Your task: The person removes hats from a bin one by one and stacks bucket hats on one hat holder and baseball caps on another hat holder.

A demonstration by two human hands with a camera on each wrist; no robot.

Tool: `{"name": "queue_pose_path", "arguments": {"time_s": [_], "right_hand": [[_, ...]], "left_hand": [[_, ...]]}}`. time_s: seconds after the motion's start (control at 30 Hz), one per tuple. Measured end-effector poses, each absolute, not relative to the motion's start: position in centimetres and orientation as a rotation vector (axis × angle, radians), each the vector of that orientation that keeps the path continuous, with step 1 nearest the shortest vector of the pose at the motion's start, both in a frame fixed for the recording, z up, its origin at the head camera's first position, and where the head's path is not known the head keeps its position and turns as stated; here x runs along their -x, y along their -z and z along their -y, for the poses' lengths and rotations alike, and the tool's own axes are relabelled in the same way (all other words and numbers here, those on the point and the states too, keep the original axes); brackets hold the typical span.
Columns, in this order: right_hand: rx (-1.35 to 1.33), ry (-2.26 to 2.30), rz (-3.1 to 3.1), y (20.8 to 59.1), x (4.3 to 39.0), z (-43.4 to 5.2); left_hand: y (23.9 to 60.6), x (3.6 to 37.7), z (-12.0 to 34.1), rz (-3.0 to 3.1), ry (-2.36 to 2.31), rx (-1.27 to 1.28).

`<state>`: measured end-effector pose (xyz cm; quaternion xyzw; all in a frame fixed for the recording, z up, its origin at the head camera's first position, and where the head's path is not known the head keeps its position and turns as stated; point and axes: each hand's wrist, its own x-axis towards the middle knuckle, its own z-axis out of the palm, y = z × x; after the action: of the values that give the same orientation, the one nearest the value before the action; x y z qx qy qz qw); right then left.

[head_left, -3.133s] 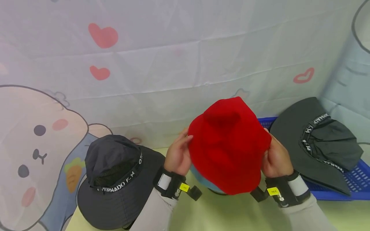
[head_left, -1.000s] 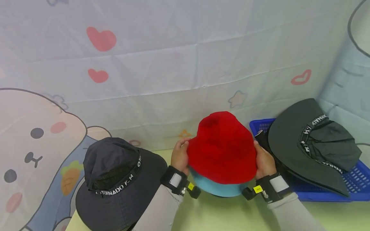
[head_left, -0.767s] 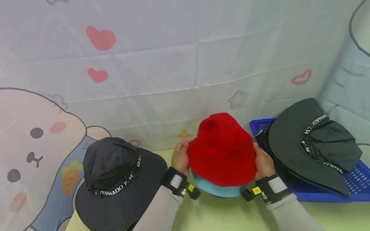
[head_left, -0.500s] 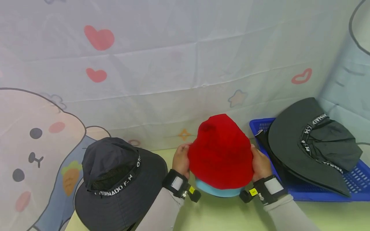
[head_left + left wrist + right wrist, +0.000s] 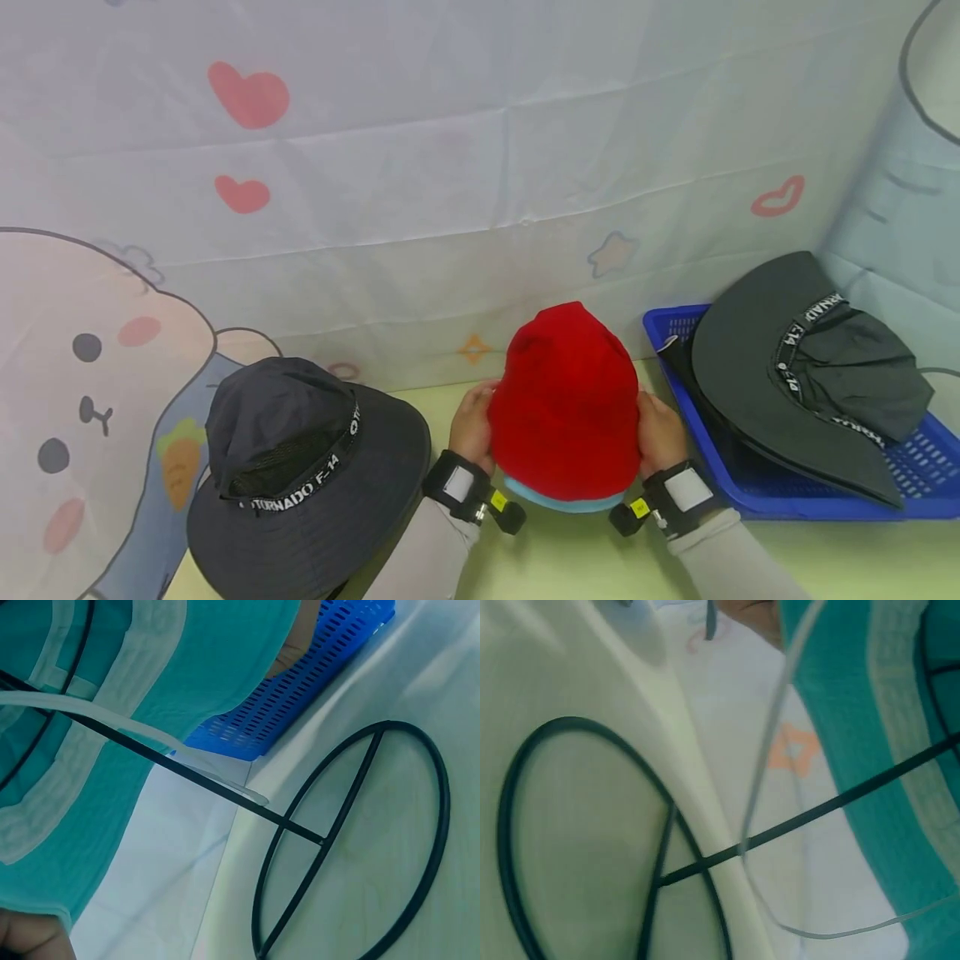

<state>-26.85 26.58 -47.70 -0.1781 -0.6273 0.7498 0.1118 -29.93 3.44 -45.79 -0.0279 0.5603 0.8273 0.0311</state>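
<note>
A red bucket hat (image 5: 566, 408) sits over a teal hat (image 5: 558, 502), of which only the lower rim shows in the head view. My left hand (image 5: 472, 425) grips the red hat's left side and my right hand (image 5: 660, 429) grips its right side. From below, the left wrist view shows the teal hat (image 5: 172, 690) with its white seam tape, above a black wire stand (image 5: 304, 830) with a ring base. In the right wrist view the same teal hat (image 5: 870, 712) hangs over that stand (image 5: 705, 862).
A dark grey wide-brim hat (image 5: 300, 467) lies left of my left forearm. A blue basket (image 5: 750, 492) at the right holds black wide-brim hats (image 5: 795, 375). A cartoon-print cloth (image 5: 450, 167) closes off the back. The table (image 5: 585, 558) is pale green.
Both hands have brought the red hat down from in the air onto the teal hat. Less of the teal rim shows now, and the hands sit closer together.
</note>
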Motion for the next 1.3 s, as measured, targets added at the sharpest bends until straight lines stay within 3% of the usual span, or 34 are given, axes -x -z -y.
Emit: {"name": "queue_pose_path", "arguments": {"time_s": [1.03,1.3], "right_hand": [[0.302,-2.501,1.579,50.1,27.6,-27.3],[0.378,-2.504,1.601,50.0,27.2,-27.3]], "left_hand": [[46.7,29.4,-3.6,-1.459,-2.648,-0.020],[47.6,29.1,-4.0,-1.381,-2.673,-0.059]]}}
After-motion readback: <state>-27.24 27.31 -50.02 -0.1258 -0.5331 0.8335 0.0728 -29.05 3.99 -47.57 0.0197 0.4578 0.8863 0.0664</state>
